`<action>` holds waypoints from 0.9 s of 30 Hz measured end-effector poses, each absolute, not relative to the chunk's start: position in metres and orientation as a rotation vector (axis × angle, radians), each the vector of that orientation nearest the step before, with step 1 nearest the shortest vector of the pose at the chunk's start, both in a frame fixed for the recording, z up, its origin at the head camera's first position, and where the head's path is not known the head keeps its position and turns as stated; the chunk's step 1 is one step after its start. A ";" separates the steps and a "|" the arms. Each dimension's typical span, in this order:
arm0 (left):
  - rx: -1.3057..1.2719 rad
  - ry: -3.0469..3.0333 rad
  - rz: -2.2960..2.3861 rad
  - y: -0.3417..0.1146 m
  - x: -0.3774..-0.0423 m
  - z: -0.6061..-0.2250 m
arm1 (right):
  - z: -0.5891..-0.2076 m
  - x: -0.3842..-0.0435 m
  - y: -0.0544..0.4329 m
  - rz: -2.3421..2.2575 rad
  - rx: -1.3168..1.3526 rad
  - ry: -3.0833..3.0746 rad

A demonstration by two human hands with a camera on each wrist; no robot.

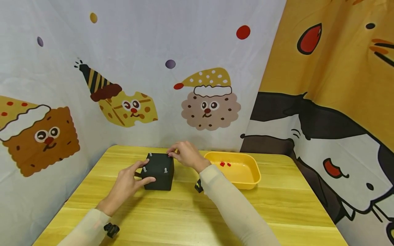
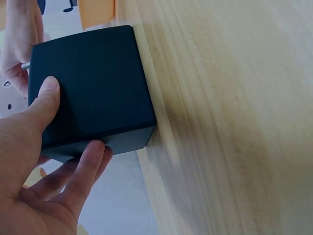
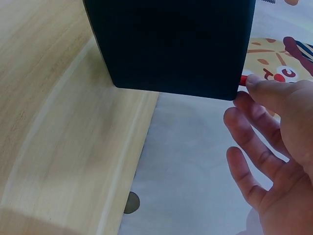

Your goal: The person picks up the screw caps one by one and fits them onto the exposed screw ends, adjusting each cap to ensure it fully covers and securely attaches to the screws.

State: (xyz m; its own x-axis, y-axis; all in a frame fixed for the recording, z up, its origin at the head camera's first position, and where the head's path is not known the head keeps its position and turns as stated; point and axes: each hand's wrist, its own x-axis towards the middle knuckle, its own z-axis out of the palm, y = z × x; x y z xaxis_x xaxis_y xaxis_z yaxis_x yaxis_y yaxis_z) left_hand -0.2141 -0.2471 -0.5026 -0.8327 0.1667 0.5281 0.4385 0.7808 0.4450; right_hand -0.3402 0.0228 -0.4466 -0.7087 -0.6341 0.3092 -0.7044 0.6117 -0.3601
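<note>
Your right grip (image 1: pixel 187 155) has thumb and forefinger pinching a small red piece (image 3: pixel 243 80) at the far right corner of the black box's (image 1: pixel 161 180) top; its other fingers are spread loosely. Your left grip (image 1: pixel 127 181) is curled about the box, thumb on the near face and fingers against the left side. So the box sits right between your hands, on the bench (image 1: pixel 172 218) close to its far edge and nearer the far left corner than the far right.

Grey pegs (image 1: pixel 165 170) stand up at three corners of the box's top. Your right fingers cover the remaining corner, so you can't tell whether the red piece touches a peg there. Most of that piece is hidden by your thumb, and the right wrist view cuts off the box's upper part.

Farther out, toward the bench's far right corner, a yellow tray (image 1: pixel 243 174) holds red bits (image 1: pixel 222 164), too small to make out in detail. Your right forearm overlaps its near left side.
</note>
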 end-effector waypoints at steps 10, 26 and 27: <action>-0.452 -2.507 -0.787 -0.247 -0.214 -0.501 | -0.446 -0.338 0.023 0.732 1.116 -2.677; -0.447 -2.510 -0.792 -0.247 -0.214 -0.502 | -0.450 -0.336 0.024 0.702 1.100 -2.679; -0.446 -2.513 -0.791 -0.247 -0.214 -0.503 | -0.450 -0.336 0.024 0.699 1.097 -2.683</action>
